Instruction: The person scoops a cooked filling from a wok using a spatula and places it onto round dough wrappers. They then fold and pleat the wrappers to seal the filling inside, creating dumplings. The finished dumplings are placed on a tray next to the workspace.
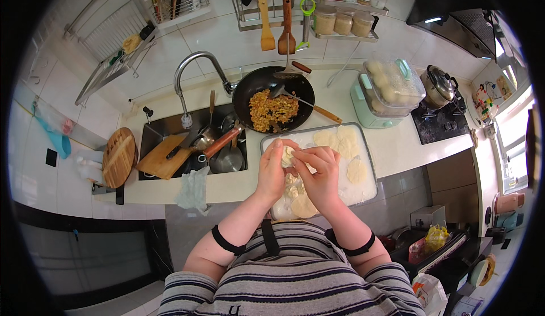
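A pleated dough bun [288, 156] is cupped in my left hand [272, 169], its gathered top facing up. The fingertips of my right hand [318, 171] pinch the bun's edge. Below both hands lies a floured tray [367, 188] with several flat dough rounds [357, 171] at its right and back, one more round [303, 206] near its front edge, and a few small pleated buns [292, 191] partly hidden by my hands. Behind the tray, a black wok [306, 116] holds chopped filling [272, 110] and a wooden-handled spoon [328, 114].
Left of the wok is a sink [149, 133] with a cutting board [164, 158], a knife and pans; a cloth [191, 190] hangs over the counter edge. To the right stand a tiered steamer [381, 111] filled with buns and a pot [438, 88] on the stove.
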`<state>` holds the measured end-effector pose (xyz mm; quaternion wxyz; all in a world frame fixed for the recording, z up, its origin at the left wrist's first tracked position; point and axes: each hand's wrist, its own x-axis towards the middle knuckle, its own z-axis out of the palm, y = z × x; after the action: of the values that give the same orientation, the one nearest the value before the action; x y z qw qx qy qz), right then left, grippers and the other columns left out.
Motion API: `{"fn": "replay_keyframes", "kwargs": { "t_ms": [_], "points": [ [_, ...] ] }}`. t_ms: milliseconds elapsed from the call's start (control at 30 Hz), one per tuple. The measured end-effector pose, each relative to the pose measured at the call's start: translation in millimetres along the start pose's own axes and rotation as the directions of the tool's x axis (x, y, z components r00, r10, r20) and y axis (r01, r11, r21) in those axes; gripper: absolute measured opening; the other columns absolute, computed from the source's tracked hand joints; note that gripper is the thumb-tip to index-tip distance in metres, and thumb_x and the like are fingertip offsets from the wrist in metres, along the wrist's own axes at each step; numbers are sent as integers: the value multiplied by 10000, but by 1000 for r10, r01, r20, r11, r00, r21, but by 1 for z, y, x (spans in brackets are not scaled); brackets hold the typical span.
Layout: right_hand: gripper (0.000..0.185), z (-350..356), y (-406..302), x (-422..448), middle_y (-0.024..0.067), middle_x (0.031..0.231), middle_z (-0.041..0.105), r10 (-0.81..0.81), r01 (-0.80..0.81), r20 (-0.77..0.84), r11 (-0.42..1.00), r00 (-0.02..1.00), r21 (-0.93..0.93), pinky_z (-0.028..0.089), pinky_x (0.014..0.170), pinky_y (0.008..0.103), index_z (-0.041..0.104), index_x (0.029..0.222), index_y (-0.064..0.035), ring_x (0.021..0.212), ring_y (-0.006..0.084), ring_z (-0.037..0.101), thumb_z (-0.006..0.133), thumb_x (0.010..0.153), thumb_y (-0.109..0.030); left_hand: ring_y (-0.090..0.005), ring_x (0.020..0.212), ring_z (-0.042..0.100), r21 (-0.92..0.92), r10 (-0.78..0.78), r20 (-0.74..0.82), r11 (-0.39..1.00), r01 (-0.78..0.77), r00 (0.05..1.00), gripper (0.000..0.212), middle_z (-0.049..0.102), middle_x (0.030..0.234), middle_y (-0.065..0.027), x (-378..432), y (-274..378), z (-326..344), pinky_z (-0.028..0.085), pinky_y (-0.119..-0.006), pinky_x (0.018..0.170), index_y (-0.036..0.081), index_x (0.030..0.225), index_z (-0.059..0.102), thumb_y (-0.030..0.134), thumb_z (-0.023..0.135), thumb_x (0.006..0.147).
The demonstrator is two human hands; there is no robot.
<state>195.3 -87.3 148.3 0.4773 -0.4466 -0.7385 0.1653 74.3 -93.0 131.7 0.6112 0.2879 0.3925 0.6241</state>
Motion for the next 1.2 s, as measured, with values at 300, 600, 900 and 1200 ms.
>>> {"fn": "replay_keyframes", "kwargs": {
  "t_ms": [300, 600, 900, 1200],
  "points": [
    [156, -10, -8, 10, -27, 795, 609, -170, 173, 49, 982, 984, -73, 327, 801, 314, 710, 829, -134, 802, 155, 537, 749, 686, -87, -89, 684, 554, 15, -78, -25, 997, 79, 997, 398, 594, 831, -27, -6, 8, -6, 424, -225, 528, 59, 935, 582, 405, 395, 996],
    [177, -12, -8, 9, -24, 834, 595, -221, 231, 123, 970, 967, -72, 325, 807, 317, 721, 849, -144, 842, 168, 532, 754, 681, -97, -89, 703, 542, 44, -85, 35, 996, 83, 996, 430, 594, 892, -36, -9, 9, -13, 431, -224, 517, 46, 969, 597, 425, 394, 994],
    [196, -16, -12, 16, 10, 975, 591, -160, 166, 175, 986, 971, -17, 327, 872, 352, 731, 866, -131, 984, 212, 507, 757, 674, -108, -77, 669, 547, 119, -87, 116, 990, 74, 989, 505, 611, 843, -34, -9, 12, -20, 412, -205, 504, 25, 1019, 625, 437, 333, 1005],
    [130, -10, -11, 13, 12, 999, 597, -196, 202, 169, 979, 966, -23, 332, 873, 361, 711, 799, -111, 1001, 217, 513, 741, 676, -83, -92, 667, 548, 123, -121, 134, 987, 105, 984, 549, 615, 825, -37, -8, 12, -21, 407, -200, 503, 11, 1046, 632, 457, 315, 1005]
  ]
}}
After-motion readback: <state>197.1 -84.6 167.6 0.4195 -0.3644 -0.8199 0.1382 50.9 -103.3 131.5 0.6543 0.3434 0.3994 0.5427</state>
